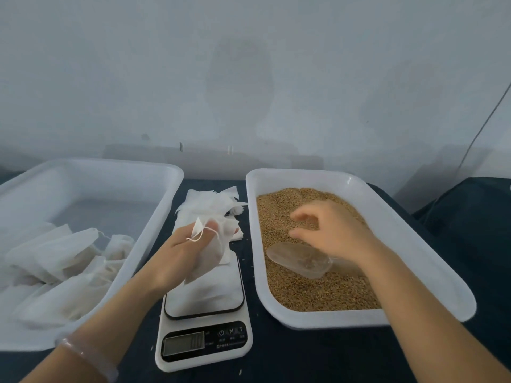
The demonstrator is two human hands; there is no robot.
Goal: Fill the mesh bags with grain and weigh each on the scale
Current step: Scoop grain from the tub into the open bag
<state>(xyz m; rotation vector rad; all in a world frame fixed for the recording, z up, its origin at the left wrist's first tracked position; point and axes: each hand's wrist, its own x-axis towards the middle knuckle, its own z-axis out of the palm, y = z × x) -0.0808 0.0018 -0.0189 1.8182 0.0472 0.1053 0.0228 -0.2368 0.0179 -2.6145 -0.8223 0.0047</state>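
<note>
Left hand [181, 251] clutches an empty mesh bag [214, 244] above the scale [204, 313]; right hand [329, 230], fingers spread, hovers over the scoop [298, 259] on the grain [312, 288].

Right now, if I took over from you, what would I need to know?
Left hand holds an empty mesh bag above the scale.
Right hand is open over the grain tray, above the clear scoop lying on the grain.
Spare bags lie behind the scale; more bags sit in the left tray.
Left to do: scoop grain into this bag, then weigh it.
</note>
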